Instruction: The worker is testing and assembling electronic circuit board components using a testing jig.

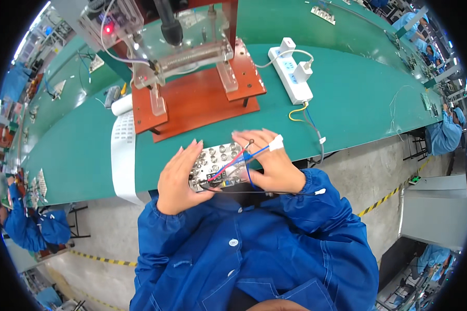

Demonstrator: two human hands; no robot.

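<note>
A silvery circuit board [213,158] with rows of round parts is between my hands at the near table edge. My left hand [179,180] grips its left end, thumb along the near side and fingers along the left. At the other end, my right hand [276,167] holds the board, its fingers reaching over the far corner and its thumb on the near side. Red, blue and black wires [230,165] run from the board across my right hand. One blue wire ends in a white connector [276,142] over the back of that hand.
Beyond the board stands a red-brown test fixture [202,106] with a clear block and a lit red light. A white power strip [290,72] with plugs lies to its right. A label strip [123,160] hangs over the green table's [347,103] edge. Co-workers sit at both sides.
</note>
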